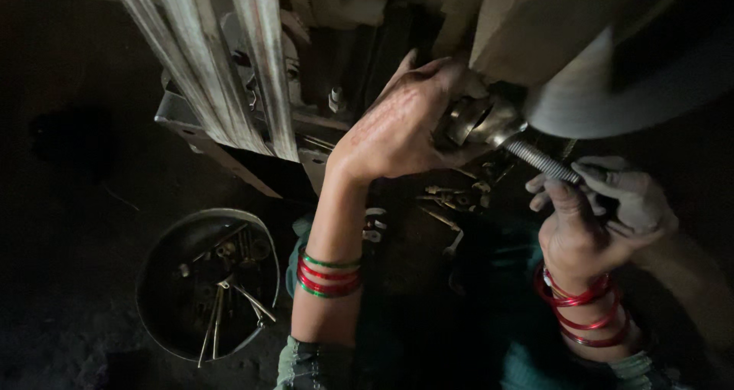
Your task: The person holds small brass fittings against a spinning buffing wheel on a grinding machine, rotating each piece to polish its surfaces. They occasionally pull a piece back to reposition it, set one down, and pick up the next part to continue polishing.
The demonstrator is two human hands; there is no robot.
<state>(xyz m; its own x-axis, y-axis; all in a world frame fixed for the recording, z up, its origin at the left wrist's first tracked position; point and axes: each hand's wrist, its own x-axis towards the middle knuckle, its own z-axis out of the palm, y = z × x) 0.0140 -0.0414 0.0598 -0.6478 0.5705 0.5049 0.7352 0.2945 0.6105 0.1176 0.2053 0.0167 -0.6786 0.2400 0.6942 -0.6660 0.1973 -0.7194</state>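
Two hands work close under the machine in poor light. Well to the left of the left hand sits a round metal bowl of loose rods and small parts. That hand is cupped tight over a brass fitting; the right hand, holding a pale rag, pinches the threaded rod running out of the fitting. I reckon the rag could slip on the threads, or the rod could bind crooked if it tilts. Small loose parts lie between the wrists. No packages, labels or signs show near either hand.
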